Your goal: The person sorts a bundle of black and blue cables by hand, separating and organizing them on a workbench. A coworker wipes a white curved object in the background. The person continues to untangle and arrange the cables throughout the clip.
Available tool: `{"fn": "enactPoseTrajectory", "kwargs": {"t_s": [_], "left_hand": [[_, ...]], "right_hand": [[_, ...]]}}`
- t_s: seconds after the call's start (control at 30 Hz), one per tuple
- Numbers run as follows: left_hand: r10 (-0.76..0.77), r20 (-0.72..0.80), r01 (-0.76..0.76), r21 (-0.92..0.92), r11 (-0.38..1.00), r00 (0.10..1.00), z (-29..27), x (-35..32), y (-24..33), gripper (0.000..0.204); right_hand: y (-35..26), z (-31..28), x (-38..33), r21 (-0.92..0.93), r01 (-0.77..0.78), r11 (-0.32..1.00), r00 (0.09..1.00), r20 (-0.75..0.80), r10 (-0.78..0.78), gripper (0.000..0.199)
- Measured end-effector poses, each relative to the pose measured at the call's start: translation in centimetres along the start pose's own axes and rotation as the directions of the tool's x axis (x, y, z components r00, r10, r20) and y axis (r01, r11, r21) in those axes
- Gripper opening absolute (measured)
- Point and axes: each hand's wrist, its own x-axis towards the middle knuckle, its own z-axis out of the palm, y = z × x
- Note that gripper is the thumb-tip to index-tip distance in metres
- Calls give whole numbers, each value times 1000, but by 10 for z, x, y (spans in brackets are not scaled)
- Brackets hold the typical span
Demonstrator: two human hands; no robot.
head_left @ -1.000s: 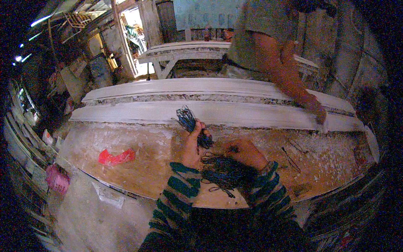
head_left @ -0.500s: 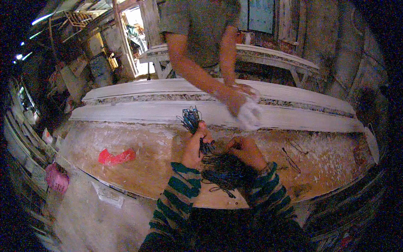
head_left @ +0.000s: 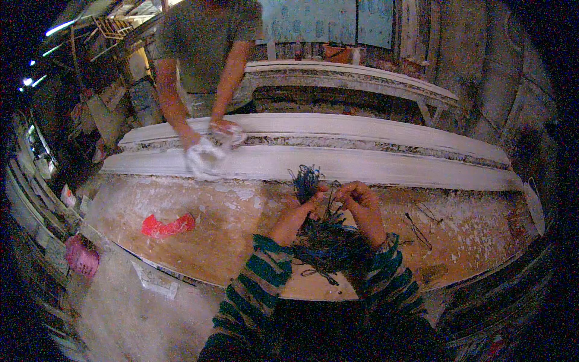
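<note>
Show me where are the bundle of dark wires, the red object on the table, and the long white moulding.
Bundle of dark wires (head_left: 306,183), head view, upper loose ends.
Red object (head_left: 167,225), head view, its middle.
Long white moulding (head_left: 374,166), head view, front face.

Long knitted sleeves on both forearms, banded in dark green and a lighter teal stripe, cuffs ending at the wrists nearest the workbench; left hand and right hand bare, no gloves; dark, plain clothing below the sleeves, farthest from the workbench
</note>
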Motion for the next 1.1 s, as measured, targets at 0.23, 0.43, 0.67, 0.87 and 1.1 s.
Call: {"fn": "enactPoseTrajectory", "kwargs": {"t_s": [0.23, 0.43, 0.67, 0.87, 1.1], "left_hand": [[-37, 69, 24, 181, 983, 997, -2, 3, -8, 31], [68, 87, -80, 138, 987, 994, 4, 0, -8, 30], [18, 29, -22, 166, 986, 999, -6, 9, -17, 32], [69, -168, -94, -151, 984, 983, -16, 8, -4, 35], [132, -129, -181, -531, 828, 983, -22, 14, 3, 28]], "right_hand": [[1, 6, 1, 48, -3, 999, 1000, 16, 2, 7], [0, 6, 0, 15, -15, 1000, 1000, 26, 15, 6], [4, 5, 1, -18, -27, 999, 1000, -7, 27, 9], [12, -8, 3, -555, 36, 831, 962, 243, 121, 16], [14, -10, -3, -852, 182, 491, 915, 330, 233, 17]]}}
